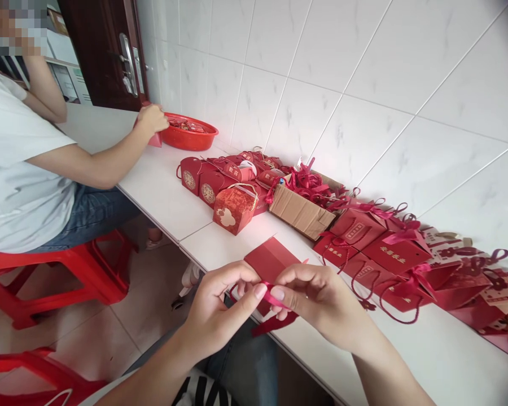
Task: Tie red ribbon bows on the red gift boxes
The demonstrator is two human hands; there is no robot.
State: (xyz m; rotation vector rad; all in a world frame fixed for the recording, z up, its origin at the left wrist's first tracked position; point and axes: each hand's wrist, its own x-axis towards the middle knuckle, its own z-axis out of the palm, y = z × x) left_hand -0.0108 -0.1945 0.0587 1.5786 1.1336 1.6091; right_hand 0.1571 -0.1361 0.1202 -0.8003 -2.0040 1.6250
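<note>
My left hand (226, 301) and my right hand (317, 296) meet in front of a red gift box (274, 256) at the table's near edge. Both pinch a pinkish-red ribbon (274, 298) between thumb and forefinger, their thumb tips almost touching. A longer ribbon end (275, 324) hangs below my fingers, over the table edge. My fingers hide part of the ribbon and the lower front of the box, so I cannot tell whether a knot is formed.
Behind the box, a cardboard carton (302, 211) holds red ribbons. Red gift boxes (400, 248) with bows line the wall; more boxes (236, 208) stand left of the carton. A person (21, 158) on a red stool (63, 276) reaches beside a red basin (190, 135).
</note>
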